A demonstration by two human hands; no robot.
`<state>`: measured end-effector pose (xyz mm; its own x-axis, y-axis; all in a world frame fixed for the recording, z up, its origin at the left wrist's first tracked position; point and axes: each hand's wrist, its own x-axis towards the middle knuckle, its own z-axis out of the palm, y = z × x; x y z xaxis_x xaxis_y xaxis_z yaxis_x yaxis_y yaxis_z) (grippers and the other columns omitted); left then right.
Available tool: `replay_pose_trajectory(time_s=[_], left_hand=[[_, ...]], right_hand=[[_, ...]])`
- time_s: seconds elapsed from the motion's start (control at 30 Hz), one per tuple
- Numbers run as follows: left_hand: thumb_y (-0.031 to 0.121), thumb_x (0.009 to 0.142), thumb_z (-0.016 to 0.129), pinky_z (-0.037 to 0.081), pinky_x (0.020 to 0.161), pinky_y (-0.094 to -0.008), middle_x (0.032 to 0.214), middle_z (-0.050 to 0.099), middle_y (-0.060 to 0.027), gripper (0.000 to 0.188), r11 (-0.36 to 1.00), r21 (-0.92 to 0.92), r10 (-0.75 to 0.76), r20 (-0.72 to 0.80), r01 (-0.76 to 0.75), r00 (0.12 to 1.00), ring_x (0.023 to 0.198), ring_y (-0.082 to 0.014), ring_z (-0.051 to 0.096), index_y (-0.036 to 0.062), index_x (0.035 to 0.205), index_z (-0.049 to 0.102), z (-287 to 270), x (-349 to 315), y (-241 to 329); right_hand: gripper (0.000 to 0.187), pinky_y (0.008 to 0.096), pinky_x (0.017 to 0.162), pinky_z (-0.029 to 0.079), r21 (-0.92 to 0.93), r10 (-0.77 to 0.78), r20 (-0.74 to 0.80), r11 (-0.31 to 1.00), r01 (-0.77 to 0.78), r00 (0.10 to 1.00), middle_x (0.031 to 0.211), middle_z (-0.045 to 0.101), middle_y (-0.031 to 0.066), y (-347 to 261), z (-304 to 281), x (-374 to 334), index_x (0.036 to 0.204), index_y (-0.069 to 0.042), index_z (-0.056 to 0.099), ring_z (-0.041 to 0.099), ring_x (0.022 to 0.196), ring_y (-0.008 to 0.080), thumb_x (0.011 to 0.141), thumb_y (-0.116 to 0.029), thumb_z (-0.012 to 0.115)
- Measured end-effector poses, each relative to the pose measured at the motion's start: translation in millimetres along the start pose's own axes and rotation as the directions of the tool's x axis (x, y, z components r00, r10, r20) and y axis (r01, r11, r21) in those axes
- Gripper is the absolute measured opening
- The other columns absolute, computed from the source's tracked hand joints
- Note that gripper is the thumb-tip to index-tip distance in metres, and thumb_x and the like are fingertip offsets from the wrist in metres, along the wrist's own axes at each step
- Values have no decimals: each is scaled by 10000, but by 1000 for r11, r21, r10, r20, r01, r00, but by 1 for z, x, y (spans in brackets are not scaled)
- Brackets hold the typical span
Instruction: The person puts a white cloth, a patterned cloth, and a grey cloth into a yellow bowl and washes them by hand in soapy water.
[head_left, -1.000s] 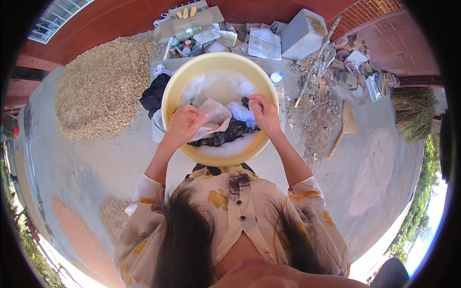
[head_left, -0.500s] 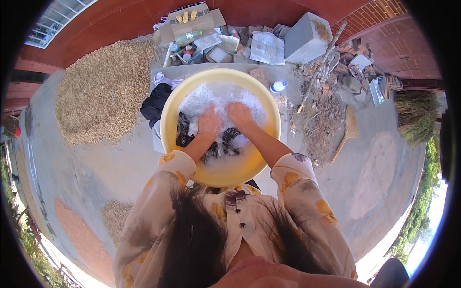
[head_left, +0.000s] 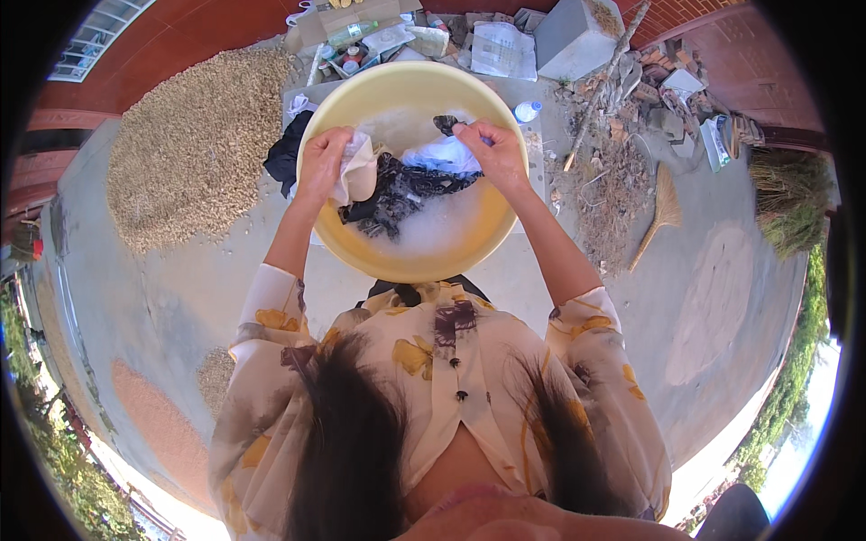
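Observation:
A large yellow basin [head_left: 388,86] with sudsy water [head_left: 428,236] is in front of me. At its left side my left hand [head_left: 327,160] is closed on a wet cream cloth [head_left: 360,173], lifted near the rim. My right hand [head_left: 492,151] pinches a white, bluish cloth [head_left: 444,156] at the right side; a small dark piece pokes up by its fingertips. Black patterned cloth [head_left: 394,194] hangs in wet folds between the two hands, its lower part in the foam. Whether these are all one garment, I cannot tell.
Dark clothes [head_left: 286,155] lie left of the basin, and a blue-capped bottle [head_left: 527,111] stands right of it. A big tan heap [head_left: 194,149] spreads left. Behind are a box of bottles [head_left: 347,61] and a grey block [head_left: 577,41]; a broom [head_left: 666,203] lies right.
My hands, which were together down in the suds, have moved apart and up toward the basin's sides. Cloth is now raised out of the foam between them. The basin appears higher in view.

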<state>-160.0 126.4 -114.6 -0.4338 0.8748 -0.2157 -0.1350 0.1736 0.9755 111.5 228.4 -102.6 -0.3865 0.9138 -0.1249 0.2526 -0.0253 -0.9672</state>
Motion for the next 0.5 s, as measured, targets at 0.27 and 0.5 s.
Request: replay_pose_trajectory(time_s=[0.27,0.5], left_hand=[[307,815,668,436,890,-501,1341,481,-168,572,439,844,124,283,-308,951,1149,-355,509,124,1321,476,25,-62,0],[303,848,617,289,1009,-651,1541,263,-209,692,6,961,-123,274,-275,954,1385,-401,302,155,1476,365,87,-37,-67]], right_hand=[[456,557,928,429,-694,-260,99,673,254,960,1347,460,165,21,9,-40,1243,-126,529,487,1156,400,830,-272,658],[558,580,851,434,-921,-87,221,310,238,971,1431,370,220,39,67,-13,1372,-145,446,479,1180,420,862,-319,592]])
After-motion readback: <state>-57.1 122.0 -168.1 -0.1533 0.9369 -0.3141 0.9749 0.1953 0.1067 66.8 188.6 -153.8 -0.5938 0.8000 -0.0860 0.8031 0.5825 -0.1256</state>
